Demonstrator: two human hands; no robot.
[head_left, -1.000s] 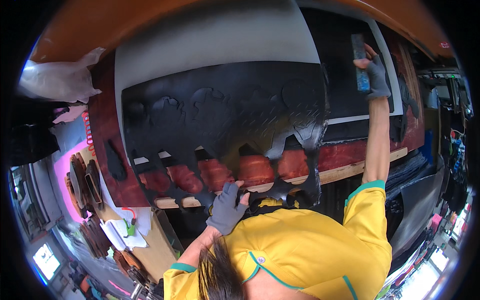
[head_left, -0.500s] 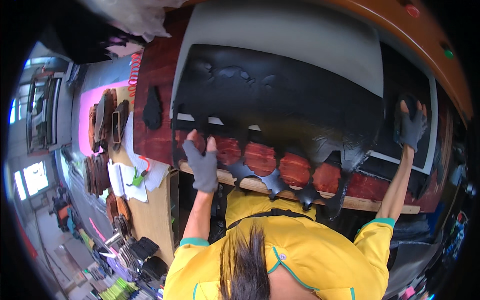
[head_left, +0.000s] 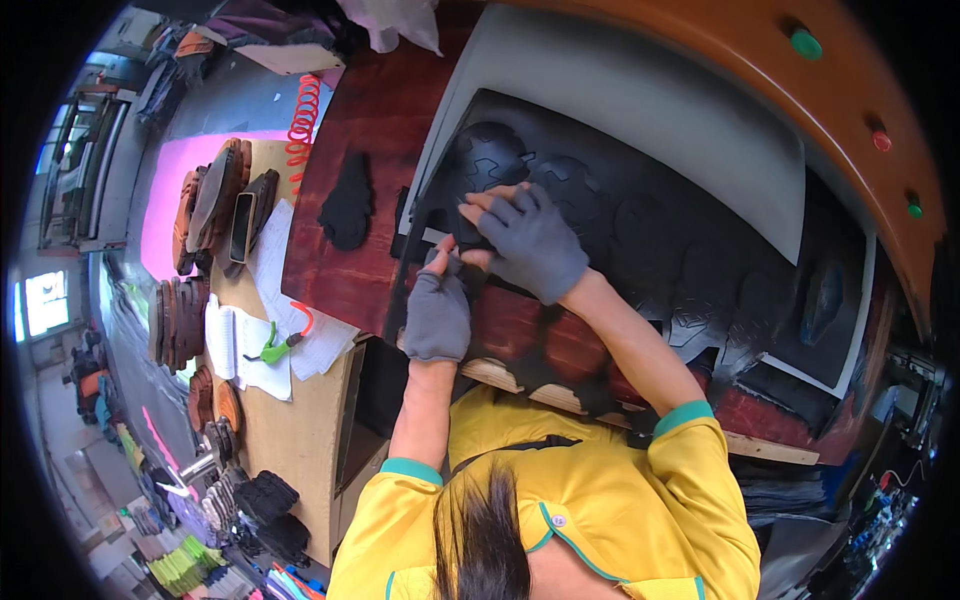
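A black sheet (head_left: pixel 640 215) with round outlines pressed into it lies over the dark red table. Its near edge is scalloped with cut-outs. My left hand (head_left: pixel 440 310), in a grey fingerless glove, is closed on the sheet's near left edge, its thumb and a finger at the material. Just beyond it, my right hand (head_left: pixel 530 240), gloved the same way, reaches across to the left, fingers bent over a dark part of the sheet; its thumb is hidden. A dark, long oval block (head_left: pixel 823 300) rests on the right, on a dark panel with a pale border.
A pale grey board (head_left: pixel 660 90) lies under the sheet's far side. Along the far right curves an orange machine body (head_left: pixel 800 110) with coloured buttons. On the left, a black glove-like piece (head_left: pixel 347 205) lies on the red table (head_left: pixel 330 270); beside it, a bench holds stacked brown pieces (head_left: pixel 215 205) and papers (head_left: pixel 250 350).
My right hand has left the block on the right and come across beside my left hand. The view has turned. Round outlines now show on the sheet.
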